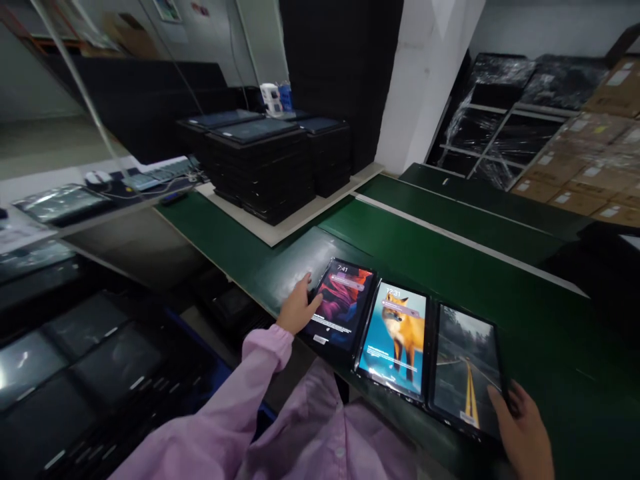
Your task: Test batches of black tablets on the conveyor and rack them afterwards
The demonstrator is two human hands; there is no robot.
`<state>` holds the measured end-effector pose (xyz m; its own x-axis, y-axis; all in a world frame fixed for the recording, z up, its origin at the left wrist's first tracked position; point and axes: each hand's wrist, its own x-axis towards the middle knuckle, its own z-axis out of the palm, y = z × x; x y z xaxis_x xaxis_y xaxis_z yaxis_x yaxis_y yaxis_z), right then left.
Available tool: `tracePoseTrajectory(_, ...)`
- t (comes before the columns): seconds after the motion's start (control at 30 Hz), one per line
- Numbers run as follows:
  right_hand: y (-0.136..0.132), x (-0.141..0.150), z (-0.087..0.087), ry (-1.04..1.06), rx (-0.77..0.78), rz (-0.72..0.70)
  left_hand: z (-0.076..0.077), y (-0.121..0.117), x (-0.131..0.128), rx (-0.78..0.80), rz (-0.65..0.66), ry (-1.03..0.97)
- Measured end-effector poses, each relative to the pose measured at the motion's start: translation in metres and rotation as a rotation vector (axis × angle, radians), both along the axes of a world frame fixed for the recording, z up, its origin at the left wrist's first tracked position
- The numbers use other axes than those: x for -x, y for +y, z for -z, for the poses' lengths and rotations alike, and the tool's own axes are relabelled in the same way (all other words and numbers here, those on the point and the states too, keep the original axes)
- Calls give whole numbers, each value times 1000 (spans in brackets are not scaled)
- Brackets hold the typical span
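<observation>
Three tablets with lit screens lie side by side on a green worktable. The left tablet (pixel 343 303) shows a red and dark-blue picture, the middle tablet (pixel 395 340) a fox on blue, and the right tablet (pixel 467 370) a road through trees. My left hand (pixel 299 307) holds the left tablet's outer edge, thumb over the bezel and fingers beside it. At the far end of the row, my right hand (pixel 523 427) grips the right tablet's outer edge, its thumb on the front and the fingers partly hidden behind.
Tall stacks of dark tablets (pixel 265 173) stand on a pale board (pixel 280 233) at the back of the green table (pixel 400 230). More tablets (pixel 65 373) fill a bin at lower left. A keyboard (pixel 157 175) lies on the left bench. Cardboard boxes (pixel 575 173) are piled at right.
</observation>
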<state>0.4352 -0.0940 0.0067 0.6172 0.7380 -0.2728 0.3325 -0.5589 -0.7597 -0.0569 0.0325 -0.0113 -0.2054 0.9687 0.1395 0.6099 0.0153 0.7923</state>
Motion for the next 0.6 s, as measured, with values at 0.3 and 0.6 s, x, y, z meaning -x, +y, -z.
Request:
tracePoseTrajectory(0.3, -26, 22, 4, 64, -65, 117, -19, -65, -108, -83, 623, 308)
tracePoseTrajectory(0.6, -24, 31, -12, 26, 43, 188, -24, -24, -93, -242, 232, 263)
